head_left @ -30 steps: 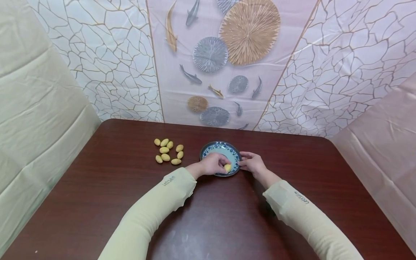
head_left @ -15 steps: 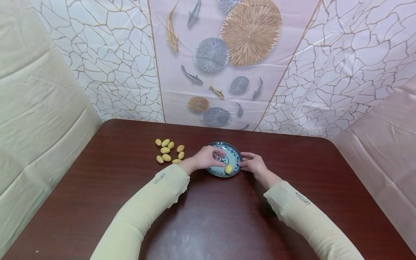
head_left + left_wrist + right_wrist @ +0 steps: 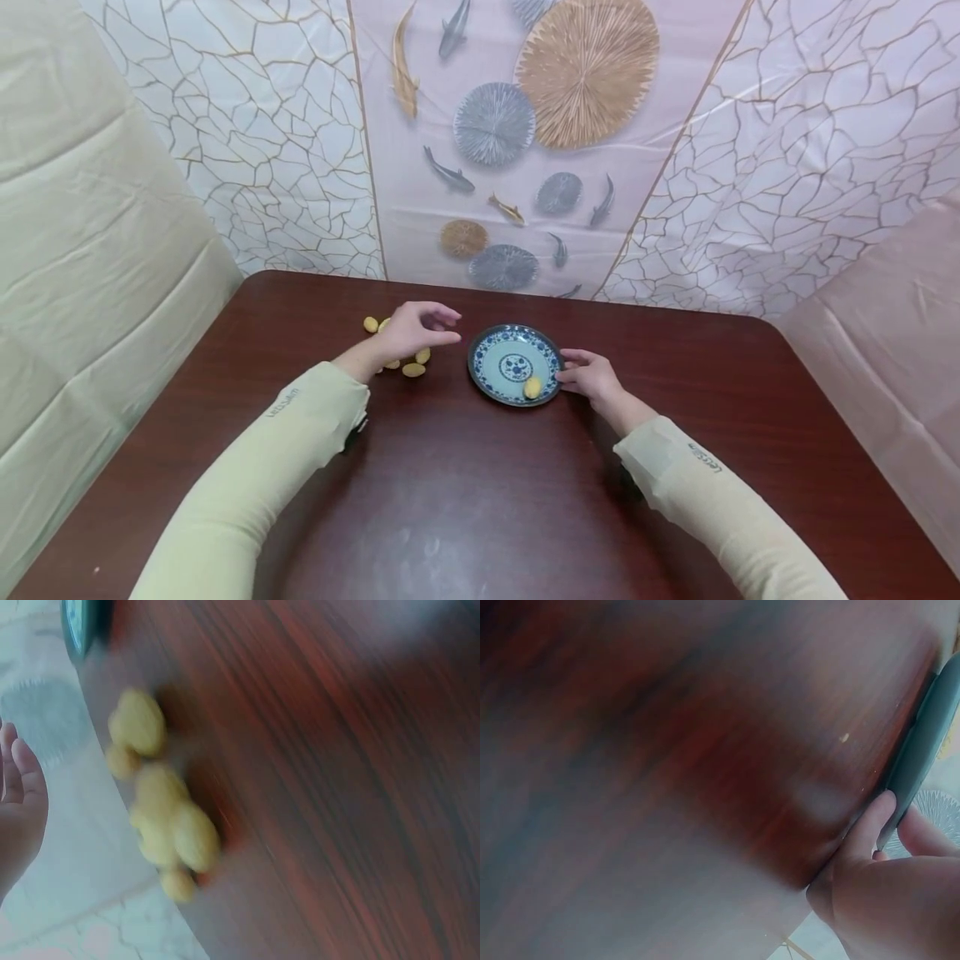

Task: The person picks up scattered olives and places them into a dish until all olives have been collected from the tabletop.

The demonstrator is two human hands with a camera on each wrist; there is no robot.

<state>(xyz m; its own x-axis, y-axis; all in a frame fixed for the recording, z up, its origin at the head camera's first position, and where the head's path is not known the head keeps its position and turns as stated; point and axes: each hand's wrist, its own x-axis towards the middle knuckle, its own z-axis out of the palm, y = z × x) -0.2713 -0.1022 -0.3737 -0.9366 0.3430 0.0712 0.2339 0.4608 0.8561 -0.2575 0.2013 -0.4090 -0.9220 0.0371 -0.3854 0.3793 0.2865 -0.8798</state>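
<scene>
Left hand (image 3: 411, 331) had just changed place. A second earlier it pinched a yellow piece (image 3: 532, 387) down at the plate (image 3: 516, 367); half a second earlier it had let go and was lifting off. Now it was clear of the plate, off toward the worktop's (image 3: 450, 500) far-left corner, in front of the loose pieces (image 3: 413, 370). Thumb and fingers were held well apart, nothing seen between them. Head view hid part of the group behind that hand, so no count; left wrist view was blurred but showed a gap between fingers and pieces, no contact seen.

Right hand (image 3: 595, 382) hadn't moved off the plate. Thumb and fingers were closed on the side of the rim facing the worktop's right edge, seemingly steadying it; right wrist view had the rim between thumb and finger.

Plate sat flat near the worktop's far edge, about midway between the far corners. The released piece lay inside it, by the side nearer the worktop's right and near edges, staying put once let go. Loose pieces lay apart from the plate, along the far edge, nearer the far-left corner.

Meaning: that placement looked done, one piece in, left hand free, the others not yet on the plate.
</scene>
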